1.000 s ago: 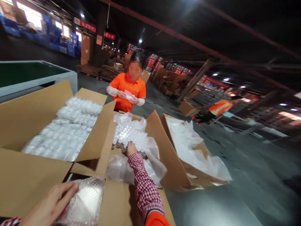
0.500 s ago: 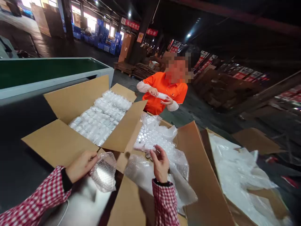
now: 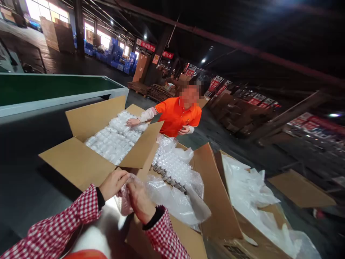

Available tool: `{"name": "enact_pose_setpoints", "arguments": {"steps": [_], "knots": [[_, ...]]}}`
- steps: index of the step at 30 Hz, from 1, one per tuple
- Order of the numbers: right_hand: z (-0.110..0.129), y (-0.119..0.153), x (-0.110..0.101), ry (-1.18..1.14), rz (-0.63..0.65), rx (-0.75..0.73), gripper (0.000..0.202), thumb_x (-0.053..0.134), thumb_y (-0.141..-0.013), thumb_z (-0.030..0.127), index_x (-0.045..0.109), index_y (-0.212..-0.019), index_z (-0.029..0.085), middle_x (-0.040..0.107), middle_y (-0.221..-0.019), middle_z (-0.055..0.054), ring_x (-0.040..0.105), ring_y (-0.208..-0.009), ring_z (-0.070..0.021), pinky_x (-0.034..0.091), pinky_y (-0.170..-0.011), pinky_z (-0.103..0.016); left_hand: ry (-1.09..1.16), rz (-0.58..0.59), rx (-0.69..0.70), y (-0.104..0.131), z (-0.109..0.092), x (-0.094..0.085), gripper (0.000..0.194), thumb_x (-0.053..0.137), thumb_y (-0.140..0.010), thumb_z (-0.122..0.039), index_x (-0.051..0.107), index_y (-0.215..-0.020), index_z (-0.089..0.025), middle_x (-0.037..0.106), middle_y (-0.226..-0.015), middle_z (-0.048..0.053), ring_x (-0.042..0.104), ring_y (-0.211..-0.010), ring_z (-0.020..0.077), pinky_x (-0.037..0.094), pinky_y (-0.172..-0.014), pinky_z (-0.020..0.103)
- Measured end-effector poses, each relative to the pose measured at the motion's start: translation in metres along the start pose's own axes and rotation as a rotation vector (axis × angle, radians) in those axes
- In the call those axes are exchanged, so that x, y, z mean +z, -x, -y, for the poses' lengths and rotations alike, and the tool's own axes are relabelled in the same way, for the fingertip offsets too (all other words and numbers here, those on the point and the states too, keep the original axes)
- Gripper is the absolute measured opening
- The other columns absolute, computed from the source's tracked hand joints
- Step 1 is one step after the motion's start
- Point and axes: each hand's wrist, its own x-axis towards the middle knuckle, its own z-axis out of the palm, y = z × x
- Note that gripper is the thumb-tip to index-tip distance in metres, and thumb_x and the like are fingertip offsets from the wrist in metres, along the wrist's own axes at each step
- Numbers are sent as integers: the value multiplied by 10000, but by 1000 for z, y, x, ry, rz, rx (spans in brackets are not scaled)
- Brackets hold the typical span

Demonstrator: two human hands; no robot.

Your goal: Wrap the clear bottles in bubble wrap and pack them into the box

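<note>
My left hand (image 3: 112,184) has its fingers closed on the top of a bubble-wrap bag (image 3: 124,201) at the lower middle. Close beside it, my right hand (image 3: 140,199) is closed at the same bag; the white bottle seen earlier is hidden, perhaps by the fingers. Just beyond my hands, an open carton (image 3: 78,158) holds rows of wrapped items (image 3: 113,138). To its right stands another open carton (image 3: 218,190) with rows of small bottles (image 3: 172,172) under loose bubble wrap (image 3: 175,198).
Across the cartons, a person in an orange shirt (image 3: 176,115) reaches one hand into the left carton. A green conveyor (image 3: 54,86) runs at the back left. At the right stands a carton of plastic sheeting (image 3: 248,187).
My right hand has moved left with the white bottle to the bubble-wrap bag at my left hand. The other person has put a hand into the left carton. The view has shifted.
</note>
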Motion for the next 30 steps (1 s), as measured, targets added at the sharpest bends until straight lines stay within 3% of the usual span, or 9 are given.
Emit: {"name": "enact_pose_setpoints", "arguments": {"steps": [4,8,10,13,16,19,24,27,30], "knots": [[18,18,-9,-141,60,-100,289,408,-879,123,655,-982,232,651,-964,-72,601,-885,-204,487,-804,-359,70,34,-4,12,0,4,373,474,-821,-486,507,-593,-192,489,-422,-37,552,-354,143,402,-347,197],[1,61,-20,-406,-356,-79,326,513,-887,313,543,-1209,278,619,-1146,-82,581,-1049,-238,460,-914,-421,182,28,-20,24,-5,-5,378,460,-822,-528,530,-682,-184,555,-453,-20,619,-438,171,478,-414,225],[-18,75,-3,-597,-458,-11,670,652,-754,504,395,-1340,307,483,-1355,-91,483,-1210,-282,402,-996,-472,236,14,-23,28,-12,-11,385,457,-819,-546,525,-722,-180,580,-502,-17,646,-490,177,509,-461,240],[-36,68,45,-754,-334,125,976,799,-508,568,389,-1344,275,440,-1396,-107,412,-1269,-322,327,-1053,-509,292,10,-10,32,-27,-16,386,468,-817,-553,530,-785,-172,607,-595,-13,658,-548,167,528,-522,249],[-31,45,81,-890,-287,222,879,816,-504,534,484,-1260,235,556,-1274,-105,501,-1169,-314,386,-1004,-496,355,25,8,41,-43,-26,387,482,-820,-543,545,-826,-161,603,-652,-7,645,-582,157,538,-578,269],[-17,32,86,-986,-268,307,579,725,-672,490,570,-1162,224,655,-1107,-86,620,-949,-258,501,-839,-426,337,77,16,54,-46,-55,397,533,-809,-510,556,-1000,-162,625,-744,13,648,-683,175,537,-682,307],[-2,37,70,-1079,-160,397,486,628,-744,539,651,-996,124,670,-685,-74,654,-608,-208,495,-520,-301,112,-166,-7,67,-7,-115,751,739,-670,-397,395,-1327,-280,578,-1217,76,491,-1200,254,381,-1019,406],[5,37,69,-1242,59,460,539,667,-705,527,623,-1062,126,674,-740,-83,651,-539,-192,452,-423,-244,387,174,-134,68,18,-120,630,745,-663,-366,528,-1244,-257,553,-1304,91,467,-1242,296,390,-1012,430],[11,33,66,-1333,304,499,558,567,-762,586,617,-1095,141,683,-821,-103,634,-514,-170,453,-415,-246,617,368,-227,72,33,-105,513,745,-665,-360,631,-1137,-196,693,-1034,94,635,-980,295,496,-871,409]]}}
